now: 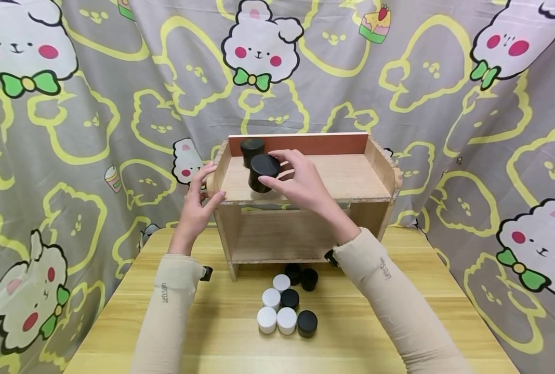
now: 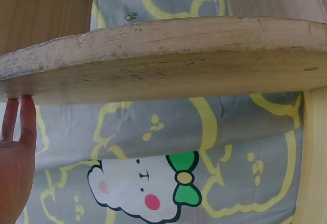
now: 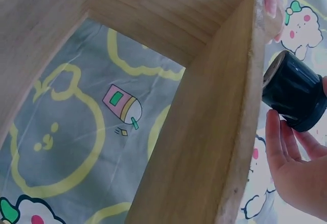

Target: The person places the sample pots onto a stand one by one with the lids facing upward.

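My right hand [image 1: 302,179] holds a black round jar [image 1: 262,175] over the shelf's top board, near its left end. In the right wrist view this jar [image 3: 296,91] is tilted, with fingertips against its side. Another black jar [image 1: 252,150] stands upright behind it on the top board, partly hidden. My left hand [image 1: 195,205] grips the rounded left side panel of the wooden shelf [image 1: 352,179], the thumb at the front edge and fingers on the outer side. Two nearly straight fingers [image 2: 26,119] touch that panel in the left wrist view.
In front of the shelf, several white jars [image 1: 267,319] and several black jars [image 1: 307,323] stand close together on the wooden table [image 1: 221,343]. A lower board [image 1: 282,236] runs below the top one. A patterned curtain [image 1: 132,114] hangs behind and at both sides.
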A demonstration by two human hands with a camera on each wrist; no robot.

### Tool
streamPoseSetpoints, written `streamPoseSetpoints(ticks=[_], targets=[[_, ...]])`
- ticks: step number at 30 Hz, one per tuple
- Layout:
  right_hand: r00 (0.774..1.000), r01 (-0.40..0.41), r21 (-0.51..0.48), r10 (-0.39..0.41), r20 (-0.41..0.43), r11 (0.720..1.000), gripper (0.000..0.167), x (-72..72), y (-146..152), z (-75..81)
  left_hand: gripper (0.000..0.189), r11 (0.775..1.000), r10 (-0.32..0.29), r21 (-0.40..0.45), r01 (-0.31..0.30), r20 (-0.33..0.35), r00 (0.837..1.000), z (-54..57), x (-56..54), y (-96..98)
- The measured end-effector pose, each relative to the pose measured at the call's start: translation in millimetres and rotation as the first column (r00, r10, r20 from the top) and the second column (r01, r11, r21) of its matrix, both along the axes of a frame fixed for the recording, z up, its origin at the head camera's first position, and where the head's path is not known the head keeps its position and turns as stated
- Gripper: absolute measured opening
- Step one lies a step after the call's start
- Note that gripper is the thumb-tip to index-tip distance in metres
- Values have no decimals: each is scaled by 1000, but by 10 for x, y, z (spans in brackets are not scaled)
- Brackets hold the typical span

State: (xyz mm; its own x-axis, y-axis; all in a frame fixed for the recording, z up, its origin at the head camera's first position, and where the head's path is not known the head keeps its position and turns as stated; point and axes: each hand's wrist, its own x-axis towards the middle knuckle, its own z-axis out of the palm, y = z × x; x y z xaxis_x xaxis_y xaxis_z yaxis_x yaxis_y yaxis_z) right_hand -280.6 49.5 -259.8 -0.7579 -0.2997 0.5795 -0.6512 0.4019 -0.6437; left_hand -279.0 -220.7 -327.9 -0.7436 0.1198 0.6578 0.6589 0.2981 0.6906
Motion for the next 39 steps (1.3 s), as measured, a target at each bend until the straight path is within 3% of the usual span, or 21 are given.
streamPoseSetpoints(ticks=[11, 21, 39], targets=[[998, 50, -3, -50, 29, 999, 58, -213, -185, 18, 60, 1000, -8, 1, 8, -14, 1000, -6, -11, 6], [995, 98, -16, -98, 29, 995, 60, -434, -315, -71, 60, 1000, 4, -6, -3, 5, 1000, -6, -20, 0], [992, 118, -38, -116, 43, 992, 62, -553, -464, -116, 60, 1000, -5, -5, 5, -7, 1000, -13, -19, 3]])
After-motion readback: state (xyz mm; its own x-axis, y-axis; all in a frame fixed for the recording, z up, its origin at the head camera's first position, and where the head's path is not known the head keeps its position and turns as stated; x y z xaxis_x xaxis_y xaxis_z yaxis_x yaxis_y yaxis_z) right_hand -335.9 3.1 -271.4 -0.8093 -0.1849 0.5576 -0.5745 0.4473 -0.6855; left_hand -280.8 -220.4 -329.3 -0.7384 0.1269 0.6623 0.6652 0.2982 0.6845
